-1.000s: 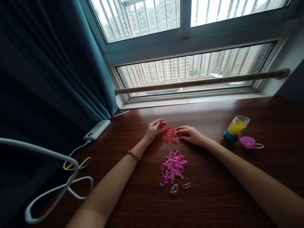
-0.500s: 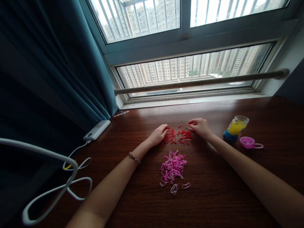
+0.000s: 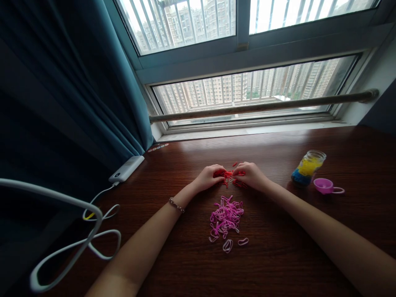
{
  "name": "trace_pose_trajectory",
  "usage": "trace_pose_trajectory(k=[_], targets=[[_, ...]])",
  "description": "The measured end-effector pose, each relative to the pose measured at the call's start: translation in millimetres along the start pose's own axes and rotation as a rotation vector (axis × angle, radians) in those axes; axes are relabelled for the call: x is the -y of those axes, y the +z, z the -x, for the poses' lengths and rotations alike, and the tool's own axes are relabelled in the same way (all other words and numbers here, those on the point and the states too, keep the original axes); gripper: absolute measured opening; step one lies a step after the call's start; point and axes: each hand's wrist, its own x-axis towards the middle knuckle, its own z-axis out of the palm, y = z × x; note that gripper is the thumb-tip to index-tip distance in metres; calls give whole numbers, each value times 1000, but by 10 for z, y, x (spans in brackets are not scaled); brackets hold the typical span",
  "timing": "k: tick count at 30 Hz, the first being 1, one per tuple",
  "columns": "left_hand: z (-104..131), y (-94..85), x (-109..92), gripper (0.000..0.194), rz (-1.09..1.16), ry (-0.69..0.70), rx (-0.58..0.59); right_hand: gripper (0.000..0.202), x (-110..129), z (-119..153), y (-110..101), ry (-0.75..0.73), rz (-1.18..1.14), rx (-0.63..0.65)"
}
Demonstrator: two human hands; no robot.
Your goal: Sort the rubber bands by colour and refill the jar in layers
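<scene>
Small red bands (image 3: pixel 228 175) lie in a heap on the brown table, partly hidden by both hands. My left hand (image 3: pixel 209 177) curves over the heap's left side, thumb and fingers around some red bands. From the right, my right hand (image 3: pixel 249 175) reaches into the heap with fingers bent together at its edge; what its fingertips hold is too small to make out. Nearer to me lies a pile of pink bands (image 3: pixel 227 216), with two paler loops (image 3: pixel 227 246) in front of it.
A glass jar (image 3: pixel 308 167) with yellow and blue contents stands at the right beside a pink cup with a handle (image 3: pixel 323 186). A white power bank (image 3: pixel 126 168) and white cable (image 3: pixel 95 235) are at the left. Behind are a window rail (image 3: pixel 262 108) and blue curtain (image 3: pixel 123 90).
My right hand has moved left and down onto the red bands. The fingers of my left hand have shifted right over the heap, so the hands are closer together.
</scene>
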Motion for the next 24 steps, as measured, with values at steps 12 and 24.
trace_pose_trajectory(k=[12,24], targets=[[-6,-38,205,12,-211,-139,-246,8,28,19,117,65,127,58],[-2,-48,175,14,-302,-173,-283,27,376,-60,-112,472,-1211,189]])
